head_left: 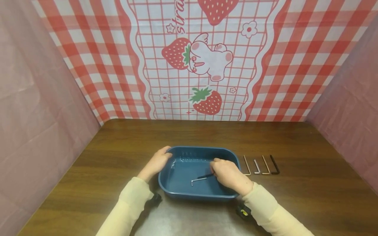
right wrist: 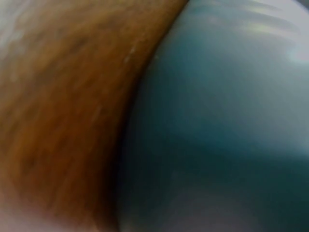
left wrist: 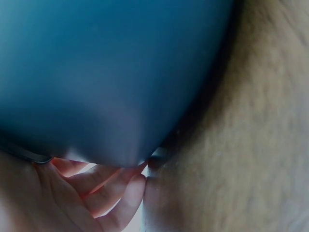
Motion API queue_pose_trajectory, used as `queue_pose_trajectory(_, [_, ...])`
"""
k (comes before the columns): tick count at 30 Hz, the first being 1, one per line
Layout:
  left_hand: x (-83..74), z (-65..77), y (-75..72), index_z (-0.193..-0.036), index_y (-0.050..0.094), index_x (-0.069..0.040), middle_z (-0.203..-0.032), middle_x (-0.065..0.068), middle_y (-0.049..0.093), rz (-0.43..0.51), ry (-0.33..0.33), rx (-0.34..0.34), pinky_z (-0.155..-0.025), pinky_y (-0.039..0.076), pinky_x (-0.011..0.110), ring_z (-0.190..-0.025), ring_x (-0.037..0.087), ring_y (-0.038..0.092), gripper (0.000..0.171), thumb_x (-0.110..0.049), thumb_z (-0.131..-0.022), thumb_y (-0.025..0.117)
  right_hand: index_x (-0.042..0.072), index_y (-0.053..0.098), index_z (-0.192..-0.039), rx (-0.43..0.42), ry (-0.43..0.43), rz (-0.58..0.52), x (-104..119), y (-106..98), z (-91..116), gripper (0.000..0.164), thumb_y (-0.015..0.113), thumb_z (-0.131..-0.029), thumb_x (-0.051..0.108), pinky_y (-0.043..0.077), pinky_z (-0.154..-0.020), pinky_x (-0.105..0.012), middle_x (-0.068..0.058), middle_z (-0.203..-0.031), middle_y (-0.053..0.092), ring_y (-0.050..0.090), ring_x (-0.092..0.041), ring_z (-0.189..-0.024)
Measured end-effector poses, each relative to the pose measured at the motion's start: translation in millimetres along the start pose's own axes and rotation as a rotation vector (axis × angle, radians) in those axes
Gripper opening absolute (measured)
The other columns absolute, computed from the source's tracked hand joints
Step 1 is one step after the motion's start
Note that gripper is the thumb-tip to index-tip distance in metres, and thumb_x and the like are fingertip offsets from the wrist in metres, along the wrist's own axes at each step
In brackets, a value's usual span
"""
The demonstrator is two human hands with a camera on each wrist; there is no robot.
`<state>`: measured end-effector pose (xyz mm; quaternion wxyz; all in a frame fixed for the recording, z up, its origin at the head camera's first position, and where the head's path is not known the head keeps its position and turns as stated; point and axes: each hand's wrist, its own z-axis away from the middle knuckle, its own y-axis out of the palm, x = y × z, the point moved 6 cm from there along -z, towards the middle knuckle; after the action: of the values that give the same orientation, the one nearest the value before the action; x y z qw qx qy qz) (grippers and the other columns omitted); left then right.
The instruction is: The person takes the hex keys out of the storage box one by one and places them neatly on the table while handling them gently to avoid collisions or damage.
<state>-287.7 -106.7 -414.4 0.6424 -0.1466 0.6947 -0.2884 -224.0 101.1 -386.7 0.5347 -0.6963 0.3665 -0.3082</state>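
Observation:
A blue rectangular basin [head_left: 189, 190] stands on the table. My left hand [head_left: 159, 160] grips its left rim, thumb over the edge; in the left wrist view the fingers [left wrist: 116, 195] lie along the outer wall. Inside the right half, my right hand [head_left: 228, 172] has its fingers curled downward. A black hex key [head_left: 205, 176] runs from under those fingers, its far end hidden by the hand. Beside it is a silver hex key [head_left: 193, 180] with its bent end toward the basin's middle. Only the basin's blurred outer wall [right wrist: 217, 106] and the wood appear in the right wrist view.
Right of the basin, several L-shaped hex keys lie in a row: a bronze one [head_left: 247, 165], a short silver one [head_left: 256, 166], another bronze one [head_left: 266, 165] and a black one [head_left: 275, 165]. A strawberry-patterned cloth [head_left: 189, 75] hangs behind the wooden table [head_left: 124, 141].

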Motion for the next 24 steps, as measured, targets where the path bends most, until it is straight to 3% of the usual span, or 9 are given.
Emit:
queue_pose_trajectory(14, [2.4,-1.2,1.3,-0.114,0.056,-0.002,-0.111,0.013,0.061,0.005,-0.004,0.002,-0.094,0.039,0.048,-0.106,0.028,0.055,0.031,-0.013,-0.089,0.041,0.012,0.049,-0.066,-0.033,0.084,-0.064,-6,-2,-2,0.023,0.066,-0.075,0.000,0.040,-0.052,-0.028,0.001,-0.063,0.042,0.044,-0.013,-0.056])
queue_pose_trajectory(24, [1.7,-1.1,0.5,-0.114,0.056,-0.002,-0.111,0.013,0.061,-0.004,0.009,-0.002,-0.094,0.038,0.048,-0.106,0.029,0.055,0.031,-0.012,-0.089,0.041,0.008,0.054,-0.071,-0.104,0.144,-0.088,-12,-8,-2,0.016,0.068,-0.075,0.000,0.043,-0.054,-0.028,-0.001,-0.067,0.048,0.048,-0.013,-0.060])
